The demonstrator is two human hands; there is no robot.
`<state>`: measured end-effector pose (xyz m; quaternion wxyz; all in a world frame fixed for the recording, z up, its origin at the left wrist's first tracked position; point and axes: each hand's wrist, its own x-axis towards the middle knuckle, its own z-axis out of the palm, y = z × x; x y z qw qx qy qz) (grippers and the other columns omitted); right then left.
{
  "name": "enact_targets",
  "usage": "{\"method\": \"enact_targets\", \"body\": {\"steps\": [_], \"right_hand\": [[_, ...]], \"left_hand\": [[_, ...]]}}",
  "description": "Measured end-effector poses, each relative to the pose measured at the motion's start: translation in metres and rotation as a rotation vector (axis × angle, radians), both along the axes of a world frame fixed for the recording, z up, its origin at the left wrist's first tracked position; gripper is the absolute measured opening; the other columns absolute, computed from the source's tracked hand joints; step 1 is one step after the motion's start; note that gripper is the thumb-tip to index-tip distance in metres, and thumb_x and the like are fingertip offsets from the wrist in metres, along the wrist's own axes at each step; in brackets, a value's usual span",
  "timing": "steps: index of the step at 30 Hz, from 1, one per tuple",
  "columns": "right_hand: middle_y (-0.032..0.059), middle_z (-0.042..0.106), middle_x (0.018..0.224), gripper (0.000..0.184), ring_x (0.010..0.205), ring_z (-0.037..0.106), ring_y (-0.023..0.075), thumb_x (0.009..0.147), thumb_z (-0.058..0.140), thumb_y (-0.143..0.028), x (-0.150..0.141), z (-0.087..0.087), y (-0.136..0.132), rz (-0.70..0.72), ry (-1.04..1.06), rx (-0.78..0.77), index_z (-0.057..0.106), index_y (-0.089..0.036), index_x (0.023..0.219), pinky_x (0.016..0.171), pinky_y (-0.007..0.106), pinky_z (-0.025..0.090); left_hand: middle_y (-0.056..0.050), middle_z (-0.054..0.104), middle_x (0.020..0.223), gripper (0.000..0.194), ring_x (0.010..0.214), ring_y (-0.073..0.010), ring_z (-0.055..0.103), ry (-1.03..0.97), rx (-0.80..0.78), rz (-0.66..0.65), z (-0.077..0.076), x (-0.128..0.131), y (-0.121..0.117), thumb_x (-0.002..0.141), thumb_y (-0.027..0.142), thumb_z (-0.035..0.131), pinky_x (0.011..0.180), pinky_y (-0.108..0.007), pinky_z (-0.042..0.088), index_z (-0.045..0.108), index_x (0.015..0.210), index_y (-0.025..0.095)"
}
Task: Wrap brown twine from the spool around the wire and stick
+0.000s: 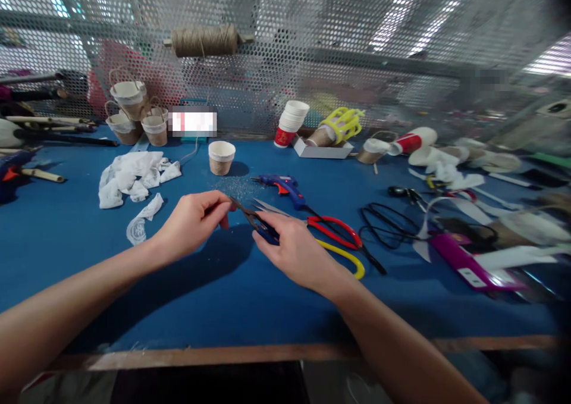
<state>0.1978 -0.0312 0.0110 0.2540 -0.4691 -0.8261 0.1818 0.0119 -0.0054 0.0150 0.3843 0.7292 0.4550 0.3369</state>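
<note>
My left hand is closed in a pinch over the blue tabletop. Whatever lies between its fingertips is hidden. My right hand grips small pliers with dark jaws and dark blue handles. Their tip meets the fingers of my left hand. Just beyond stands a cup wrapped in brown twine with a white lace rim. A blue glue gun lies past my right hand. Beside that hand are scissors with one red and one yellow handle, partly covered by it. A lace strip rests near my left wrist.
Crumpled white lace lies at left, before several twine-wrapped cups with handles. A paper cup stack and a white box stand at the back. Black cable and a purple package lie right. A twine spool hangs on the mesh.
</note>
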Motion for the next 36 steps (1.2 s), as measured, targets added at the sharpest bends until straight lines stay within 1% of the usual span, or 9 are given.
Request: {"method": "enact_targets", "body": {"steps": [3, 5, 8, 13, 23, 26, 31, 33, 36], "right_hand": [[0.0058, 0.063, 0.092, 0.030, 0.092, 0.058, 0.0200, 0.078, 0.049, -0.017, 0.001, 0.000, 0.003, 0.025, 0.015, 0.041, 0.055, -0.018, 0.108, 0.081, 0.034, 0.046], [0.0063, 0.063, 0.096, 0.033, 0.094, 0.057, 0.0205, 0.077, 0.050, -0.017, 0.001, -0.001, 0.005, 0.034, 0.014, 0.067, 0.053, -0.018, 0.110, 0.083, 0.035, 0.046], [0.0085, 0.062, 0.101, 0.036, 0.097, 0.057, 0.0219, 0.077, 0.052, -0.020, 0.002, -0.003, 0.005, 0.015, -0.012, 0.094, 0.051, -0.017, 0.113, 0.083, 0.037, 0.046], [0.0105, 0.061, 0.100, 0.034, 0.095, 0.057, 0.0228, 0.076, 0.052, -0.022, 0.002, -0.007, 0.004, -0.010, -0.053, 0.100, 0.051, -0.015, 0.110, 0.081, 0.038, 0.047], [0.0072, 0.062, 0.082, 0.026, 0.088, 0.058, 0.0210, 0.075, 0.051, -0.016, -0.001, -0.001, 0.002, -0.009, -0.015, 0.015, 0.056, -0.014, 0.100, 0.076, 0.033, 0.048], [0.0065, 0.063, 0.086, 0.030, 0.087, 0.059, 0.0201, 0.076, 0.050, -0.017, 0.000, -0.001, 0.002, -0.004, 0.001, 0.017, 0.055, -0.016, 0.106, 0.075, 0.032, 0.048], [0.0052, 0.063, 0.081, 0.024, 0.086, 0.060, 0.0206, 0.078, 0.050, -0.022, 0.002, 0.002, 0.004, 0.017, 0.002, -0.038, 0.058, -0.017, 0.100, 0.074, 0.032, 0.049], [0.0049, 0.063, 0.079, 0.022, 0.084, 0.060, 0.0207, 0.079, 0.051, -0.024, 0.002, 0.004, 0.005, 0.022, 0.000, -0.071, 0.058, -0.016, 0.098, 0.072, 0.032, 0.049], [0.0047, 0.062, 0.078, 0.022, 0.083, 0.060, 0.0202, 0.079, 0.051, -0.026, 0.003, 0.004, 0.006, 0.025, 0.012, -0.100, 0.057, -0.016, 0.097, 0.072, 0.033, 0.049]], "left_hand": [[0.002, 0.051, 0.056, 0.021, 0.041, -0.0035, 0.030, -0.247, -0.365, -0.141, 0.004, -0.003, 0.006, 0.081, 0.031, 0.044, 0.040, -0.017, 0.021, 0.055, 0.078, 0.013], [0.003, 0.049, 0.055, 0.020, 0.039, -0.0025, 0.028, -0.348, -0.470, -0.188, 0.004, -0.004, 0.007, 0.081, 0.031, 0.046, 0.039, -0.017, 0.018, 0.054, 0.080, 0.013], [0.003, 0.050, 0.055, 0.018, 0.040, -0.0027, 0.030, -0.341, -0.388, -0.143, 0.002, -0.003, 0.006, 0.080, 0.029, 0.047, 0.040, -0.017, 0.020, 0.054, 0.078, 0.013], [0.002, 0.052, 0.055, 0.019, 0.045, -0.0047, 0.035, -0.182, -0.168, -0.066, -0.001, 0.001, 0.001, 0.081, 0.027, 0.046, 0.044, -0.018, 0.026, 0.056, 0.073, 0.013], [0.003, 0.051, 0.055, 0.019, 0.046, -0.0048, 0.035, -0.185, -0.180, -0.080, 0.000, 0.001, 0.001, 0.082, 0.025, 0.044, 0.045, -0.018, 0.027, 0.054, 0.071, 0.013], [0.003, 0.052, 0.056, 0.018, 0.045, -0.0041, 0.034, -0.274, -0.281, -0.094, -0.001, 0.000, 0.001, 0.082, 0.027, 0.046, 0.044, -0.018, 0.025, 0.054, 0.073, 0.013], [0.002, 0.052, 0.058, 0.020, 0.042, -0.0020, 0.030, -0.516, -0.601, -0.181, 0.000, -0.003, 0.005, 0.080, 0.031, 0.051, 0.042, -0.017, 0.022, 0.054, 0.076, 0.012], [0.003, 0.051, 0.057, 0.016, 0.042, -0.0014, 0.029, -0.573, -0.661, -0.193, 0.000, -0.004, 0.005, 0.078, 0.027, 0.055, 0.042, -0.017, 0.021, 0.053, 0.074, 0.012], [0.003, 0.051, 0.054, 0.014, 0.041, -0.0012, 0.030, -0.619, -0.681, -0.185, 0.000, -0.004, 0.005, 0.076, 0.024, 0.057, 0.042, -0.016, 0.020, 0.052, 0.072, 0.011]]}}
